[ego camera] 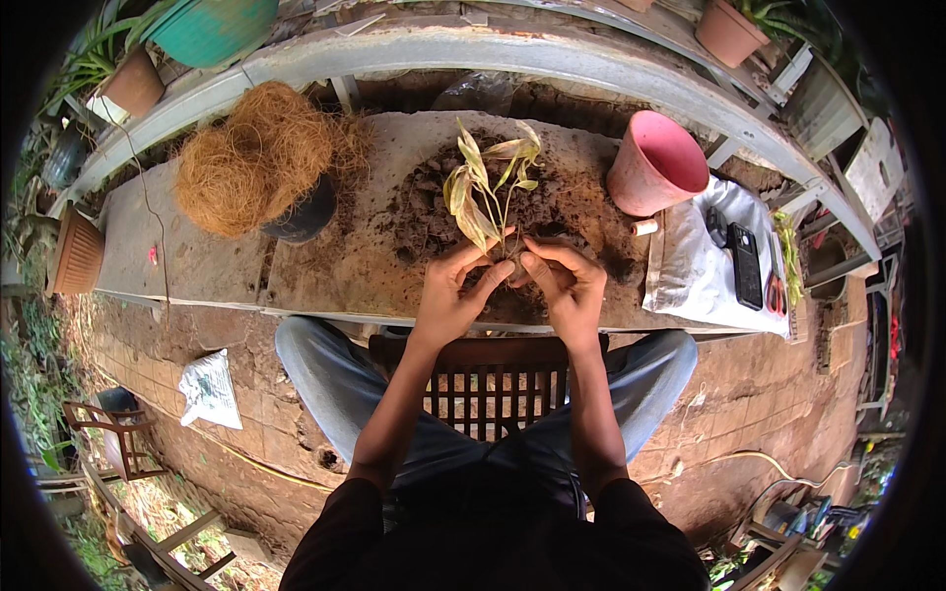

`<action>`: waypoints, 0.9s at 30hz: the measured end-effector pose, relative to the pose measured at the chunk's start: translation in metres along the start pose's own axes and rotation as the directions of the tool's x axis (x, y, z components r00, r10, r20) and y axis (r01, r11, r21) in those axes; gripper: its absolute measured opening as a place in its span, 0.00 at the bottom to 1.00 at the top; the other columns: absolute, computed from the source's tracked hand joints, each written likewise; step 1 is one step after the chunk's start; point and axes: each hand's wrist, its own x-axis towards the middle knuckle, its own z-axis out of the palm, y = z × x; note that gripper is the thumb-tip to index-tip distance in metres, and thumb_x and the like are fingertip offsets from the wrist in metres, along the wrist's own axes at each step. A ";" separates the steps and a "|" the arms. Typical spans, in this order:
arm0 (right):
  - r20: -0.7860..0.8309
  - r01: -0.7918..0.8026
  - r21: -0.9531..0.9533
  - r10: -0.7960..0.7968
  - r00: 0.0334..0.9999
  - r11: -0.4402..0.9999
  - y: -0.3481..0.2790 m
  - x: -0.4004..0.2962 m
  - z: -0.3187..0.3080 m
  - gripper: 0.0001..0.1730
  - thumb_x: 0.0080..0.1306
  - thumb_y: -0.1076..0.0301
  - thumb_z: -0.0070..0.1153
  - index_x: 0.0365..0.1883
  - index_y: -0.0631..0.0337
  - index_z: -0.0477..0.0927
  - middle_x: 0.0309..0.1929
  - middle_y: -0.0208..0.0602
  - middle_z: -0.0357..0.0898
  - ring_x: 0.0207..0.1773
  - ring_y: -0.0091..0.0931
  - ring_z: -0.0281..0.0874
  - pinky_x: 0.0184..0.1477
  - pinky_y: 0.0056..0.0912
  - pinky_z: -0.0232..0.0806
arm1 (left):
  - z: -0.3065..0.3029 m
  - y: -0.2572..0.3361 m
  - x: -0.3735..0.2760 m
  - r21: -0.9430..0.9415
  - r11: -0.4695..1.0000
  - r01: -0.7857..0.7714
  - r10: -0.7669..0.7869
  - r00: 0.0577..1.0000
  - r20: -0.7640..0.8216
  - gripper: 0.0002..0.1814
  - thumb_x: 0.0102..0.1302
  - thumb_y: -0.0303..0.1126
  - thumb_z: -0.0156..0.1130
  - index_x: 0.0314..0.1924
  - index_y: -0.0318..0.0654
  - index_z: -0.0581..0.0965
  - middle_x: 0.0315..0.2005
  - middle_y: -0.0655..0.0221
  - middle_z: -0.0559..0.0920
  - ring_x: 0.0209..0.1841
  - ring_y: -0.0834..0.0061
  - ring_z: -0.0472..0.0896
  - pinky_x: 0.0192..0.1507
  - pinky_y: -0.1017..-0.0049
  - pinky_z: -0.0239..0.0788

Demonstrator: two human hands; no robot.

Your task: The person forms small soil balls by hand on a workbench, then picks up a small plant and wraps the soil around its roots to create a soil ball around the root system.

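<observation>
A wilted potted-type plant [480,185] with yellowed, curling leaves and thin stems stands above a heap of dark soil [429,203] on the bench. My left hand [462,288] has thumb and index finger at the base of its stems. Opposite it, my right hand [565,284] pinches at thin, thread-like roots [515,247] beside the same base. The fingertips of both hands are a small gap apart. My fingers partly hide the lower end of the plant.
Coconut fibre [251,162] tops a black pot [303,214] at left. On the right are a pink pot [654,166], a thread spool [644,227] and a white sack [695,251] bearing a phone [745,266] and red-handled scissors [774,292]. A metal rail [502,55] runs behind.
</observation>
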 end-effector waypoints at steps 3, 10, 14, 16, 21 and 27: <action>0.080 -0.021 0.096 0.014 0.997 0.995 -0.001 0.004 -0.007 0.12 0.66 0.83 0.57 0.47 0.69 0.82 0.49 0.43 0.79 0.41 0.25 0.81 0.41 0.28 0.81 | -0.004 -0.005 0.000 -0.163 0.986 0.044 -0.041 0.999 0.021 0.25 0.66 0.22 0.63 0.64 0.30 0.71 0.56 0.60 0.80 0.52 0.78 0.79 0.54 0.74 0.73; 0.139 -0.083 0.097 0.069 0.988 0.992 -0.005 0.005 -0.012 0.11 0.65 0.84 0.57 0.45 0.69 0.83 0.48 0.41 0.76 0.42 0.25 0.80 0.41 0.27 0.80 | -0.011 0.002 0.002 -0.120 0.986 0.114 -0.101 0.989 0.103 0.25 0.66 0.20 0.63 0.63 0.32 0.72 0.55 0.62 0.80 0.51 0.80 0.78 0.53 0.76 0.74; 0.120 -0.104 0.066 0.095 0.988 0.992 -0.001 0.003 -0.012 0.10 0.65 0.84 0.57 0.45 0.68 0.83 0.45 0.39 0.76 0.38 0.24 0.80 0.39 0.25 0.78 | -0.011 0.009 0.002 -0.009 0.993 0.115 -0.114 0.986 0.119 0.24 0.66 0.20 0.63 0.62 0.31 0.73 0.54 0.62 0.81 0.50 0.80 0.78 0.53 0.76 0.73; 0.111 -0.106 0.059 0.099 0.989 0.993 -0.003 0.003 -0.009 0.10 0.66 0.83 0.56 0.45 0.69 0.83 0.44 0.38 0.75 0.37 0.23 0.80 0.38 0.25 0.78 | -0.012 0.008 0.002 -0.040 0.993 0.109 -0.104 0.988 0.117 0.24 0.66 0.20 0.62 0.63 0.30 0.72 0.55 0.61 0.80 0.51 0.80 0.77 0.54 0.76 0.73; 0.130 -0.118 0.140 0.099 0.986 0.983 -0.001 0.005 -0.008 0.11 0.68 0.82 0.55 0.47 0.70 0.82 0.43 0.38 0.75 0.37 0.25 0.80 0.38 0.26 0.78 | -0.012 -0.004 0.000 -0.212 0.974 0.077 -0.063 0.995 0.073 0.26 0.67 0.19 0.60 0.65 0.29 0.70 0.61 0.58 0.76 0.55 0.79 0.76 0.56 0.75 0.72; 0.192 -0.084 0.232 0.039 0.981 0.969 -0.001 0.007 -0.011 0.13 0.65 0.84 0.56 0.49 0.69 0.82 0.44 0.39 0.75 0.37 0.27 0.80 0.37 0.28 0.78 | -0.019 -0.005 0.000 -0.257 0.962 0.088 -0.057 0.990 0.128 0.25 0.68 0.18 0.59 0.65 0.28 0.69 0.63 0.55 0.74 0.57 0.77 0.75 0.57 0.73 0.73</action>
